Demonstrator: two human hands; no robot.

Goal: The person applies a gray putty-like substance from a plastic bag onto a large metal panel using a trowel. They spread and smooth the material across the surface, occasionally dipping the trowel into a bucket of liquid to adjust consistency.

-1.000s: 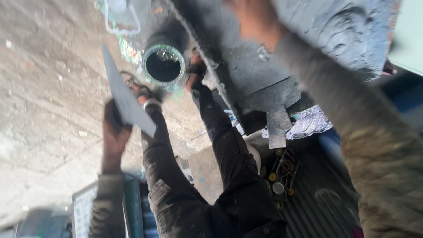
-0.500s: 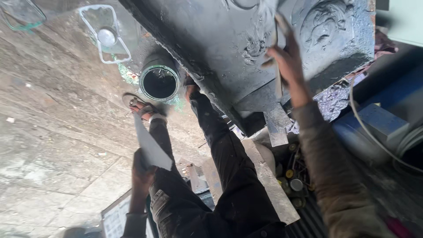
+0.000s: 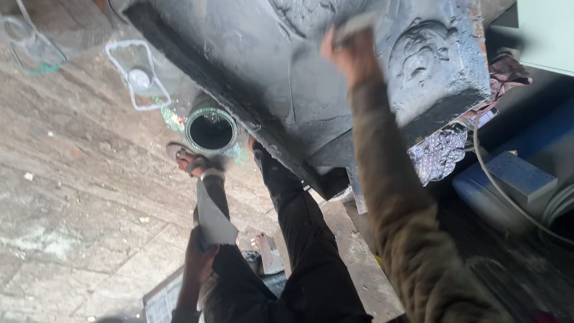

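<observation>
Left of the dark carved block (image 3: 311, 90), the left hand (image 3: 200, 260) pinches a flat grey sheet (image 3: 210, 218) below the open tin (image 3: 210, 128); a loose grip could drop it. On the block's face, the right hand (image 3: 353, 54) presses a pale scrap (image 3: 354, 27), fingers blurred; it may smear the relief.

R arm stretched up and fwd, sleeve to wrist; right hand (image 3: 354, 52) blurred, fingers curled. L arm low, left hand (image 3: 198, 258) gripping, fingers closed.
</observation>
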